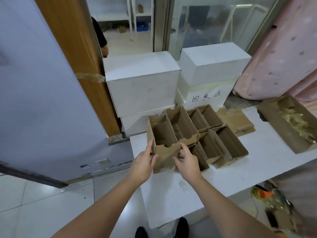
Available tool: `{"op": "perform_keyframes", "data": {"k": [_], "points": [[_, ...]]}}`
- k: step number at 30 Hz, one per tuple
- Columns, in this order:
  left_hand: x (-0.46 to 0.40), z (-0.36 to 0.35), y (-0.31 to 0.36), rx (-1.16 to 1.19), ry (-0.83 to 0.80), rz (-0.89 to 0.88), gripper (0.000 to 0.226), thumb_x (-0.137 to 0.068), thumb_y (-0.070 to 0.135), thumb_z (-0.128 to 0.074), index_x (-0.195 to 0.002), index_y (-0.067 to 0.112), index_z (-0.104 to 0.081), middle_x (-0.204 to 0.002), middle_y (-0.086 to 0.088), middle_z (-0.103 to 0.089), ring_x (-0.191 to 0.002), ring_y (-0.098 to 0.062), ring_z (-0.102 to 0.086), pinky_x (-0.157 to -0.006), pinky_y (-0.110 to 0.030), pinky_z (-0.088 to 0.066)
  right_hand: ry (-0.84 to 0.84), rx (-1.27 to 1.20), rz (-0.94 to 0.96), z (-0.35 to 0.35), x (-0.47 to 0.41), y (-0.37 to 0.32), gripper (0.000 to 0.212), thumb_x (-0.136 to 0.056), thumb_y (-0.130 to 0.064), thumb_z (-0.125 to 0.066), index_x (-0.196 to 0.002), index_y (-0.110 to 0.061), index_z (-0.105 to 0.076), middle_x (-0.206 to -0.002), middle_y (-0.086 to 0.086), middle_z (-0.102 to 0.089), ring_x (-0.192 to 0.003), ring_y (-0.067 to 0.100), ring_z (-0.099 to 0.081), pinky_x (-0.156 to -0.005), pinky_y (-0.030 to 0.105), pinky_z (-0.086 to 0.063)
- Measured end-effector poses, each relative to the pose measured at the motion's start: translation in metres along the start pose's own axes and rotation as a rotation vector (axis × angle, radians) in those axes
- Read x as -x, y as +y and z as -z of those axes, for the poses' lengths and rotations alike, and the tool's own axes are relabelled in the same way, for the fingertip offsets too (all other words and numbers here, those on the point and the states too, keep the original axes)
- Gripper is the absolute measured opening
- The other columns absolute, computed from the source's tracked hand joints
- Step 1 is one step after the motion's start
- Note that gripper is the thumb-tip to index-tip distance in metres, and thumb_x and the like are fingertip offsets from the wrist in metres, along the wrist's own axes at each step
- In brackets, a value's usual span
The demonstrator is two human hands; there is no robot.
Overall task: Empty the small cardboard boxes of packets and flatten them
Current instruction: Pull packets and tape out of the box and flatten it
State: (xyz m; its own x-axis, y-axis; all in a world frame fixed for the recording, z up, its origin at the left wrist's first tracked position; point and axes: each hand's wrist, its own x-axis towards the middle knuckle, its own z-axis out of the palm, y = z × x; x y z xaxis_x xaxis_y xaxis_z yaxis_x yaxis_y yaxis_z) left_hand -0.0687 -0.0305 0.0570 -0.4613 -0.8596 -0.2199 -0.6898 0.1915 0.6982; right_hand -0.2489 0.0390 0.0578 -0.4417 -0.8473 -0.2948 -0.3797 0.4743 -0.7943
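Head view. Left hand and right hand: fingers curled on either side of the nearest small box, lower centre, at the table's left edge. Box open, seemingly empty; judged step: lifting out for flattening. Next move needs clearance from the neighbouring boxes touching its right. Flattened stack right of centre; packets tray far right. Open room: bare tabletop below.

Two white foam boxes beside a pink dotted cloth

Single head-worn view looks forward and down, close over the white table.
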Motion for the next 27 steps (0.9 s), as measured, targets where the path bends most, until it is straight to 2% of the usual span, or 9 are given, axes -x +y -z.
{"op": "perform_keyframes", "data": {"k": [1, 3, 7, 9, 13, 17, 21, 23, 27], "points": [[0.003, 0.003, 0.003, -0.002, 0.037, -0.017, 0.070, -0.109, 0.042, -0.047, -0.165, 0.045, -0.004, -0.143, 0.001, -0.060, -0.122, -0.016, -0.060, -0.095, -0.028, -0.049, 0.006, -0.020, 0.017, 0.004, 0.005, -0.003, 0.056, -0.095, -0.021, -0.072, -0.146, -0.030, -0.049, -0.137, -0.004, -0.064, -0.128, 0.017, -0.060, -0.107, 0.040, -0.052], [0.010, 0.011, 0.010, 0.023, 0.109, -0.039, 0.065, -0.107, 0.053, -0.044, -0.162, 0.051, -0.010, -0.131, 0.000, -0.064, -0.116, -0.015, -0.059, -0.095, -0.037, -0.053, 0.014, -0.048, 0.058, 0.011, 0.016, -0.011, 0.049, -0.094, -0.023, -0.074, -0.139, -0.030, -0.056, -0.132, -0.010, -0.065, -0.127, 0.014, -0.060, -0.109, 0.036, -0.050], [0.018, 0.028, 0.030, 0.117, 0.222, -0.085, 0.068, -0.095, 0.074, -0.034, -0.159, 0.055, -0.023, -0.131, 0.009, -0.062, -0.119, -0.012, -0.057, -0.099, -0.044, -0.054, 0.054, -0.130, 0.208, 0.031, 0.032, -0.035, 0.058, -0.094, -0.025, -0.073, -0.148, -0.034, -0.050, -0.133, -0.014, -0.064, -0.125, 0.003, -0.058, -0.108, 0.031, -0.050], [0.018, 0.034, 0.045, 0.141, 0.277, -0.122, 0.062, -0.097, 0.077, -0.032, -0.157, 0.058, -0.028, -0.132, 0.012, -0.063, -0.123, -0.011, -0.056, -0.103, -0.046, -0.051, 0.061, -0.168, 0.297, 0.045, 0.035, -0.044, 0.057, -0.095, -0.028, -0.070, -0.146, -0.039, -0.048, -0.133, -0.017, -0.064, -0.126, 0.001, -0.057, -0.106, 0.035, -0.051], [0.023, 0.038, 0.091, 0.214, 0.399, -0.180, 0.051, -0.098, 0.075, -0.038, -0.148, 0.071, -0.031, -0.130, 0.021, -0.061, -0.126, -0.008, -0.055, -0.104, -0.049, -0.051, 0.060, -0.233, 0.362, 0.082, 0.041, -0.056, 0.072, -0.097, -0.030, -0.066, -0.157, -0.044, -0.028, -0.137, -0.017, -0.062, -0.128, 0.000, -0.056, -0.109, 0.034, -0.049], [0.029, 0.026, 0.155, 0.231, 0.498, -0.245, 0.053, -0.099, 0.066, -0.043, -0.150, 0.065, -0.033, -0.124, 0.012, -0.059, -0.117, -0.006, -0.054, -0.099, -0.046, -0.055, 0.082, -0.311, 0.431, 0.137, 0.047, -0.060, 0.076, -0.099, -0.027, -0.065, -0.158, -0.048, -0.021, -0.140, -0.018, -0.060, -0.133, -0.003, -0.051, -0.113, 0.034, -0.045], [0.028, -0.002, 0.214, 0.270, 0.562, -0.271, 0.061, -0.098, 0.065, -0.047, -0.157, 0.049, -0.038, -0.135, 0.008, -0.060, -0.125, -0.008, -0.053, -0.106, -0.038, -0.048, 0.117, -0.362, 0.481, 0.200, 0.050, -0.050, 0.058, -0.099, -0.029, -0.066, -0.151, -0.037, -0.041, -0.133, -0.016, -0.065, -0.126, 0.003, -0.058, -0.108, 0.042, -0.050], [0.024, -0.021, 0.238, 0.285, 0.546, -0.278, 0.066, -0.097, 0.072, -0.044, -0.157, 0.044, -0.040, -0.141, 0.007, -0.059, -0.130, -0.010, -0.053, -0.110, -0.041, -0.047, 0.137, -0.369, 0.505, 0.228, 0.050, -0.038, 0.050, -0.099, -0.029, -0.065, -0.146, -0.034, -0.048, -0.130, -0.015, -0.066, -0.124, 0.005, -0.060, -0.106, 0.043, -0.051], [0.019, -0.065, 0.274, 0.310, 0.445, -0.304, 0.067, -0.095, 0.072, -0.040, -0.157, 0.045, -0.038, -0.141, 0.013, -0.059, -0.131, -0.008, -0.052, -0.108, -0.047, -0.050, 0.173, -0.419, 0.487, 0.271, 0.052, -0.007, 0.048, -0.101, -0.021, -0.063, -0.146, -0.031, -0.050, -0.126, -0.019, -0.068, -0.120, -0.002, -0.061, -0.101, 0.030, -0.053]]}}
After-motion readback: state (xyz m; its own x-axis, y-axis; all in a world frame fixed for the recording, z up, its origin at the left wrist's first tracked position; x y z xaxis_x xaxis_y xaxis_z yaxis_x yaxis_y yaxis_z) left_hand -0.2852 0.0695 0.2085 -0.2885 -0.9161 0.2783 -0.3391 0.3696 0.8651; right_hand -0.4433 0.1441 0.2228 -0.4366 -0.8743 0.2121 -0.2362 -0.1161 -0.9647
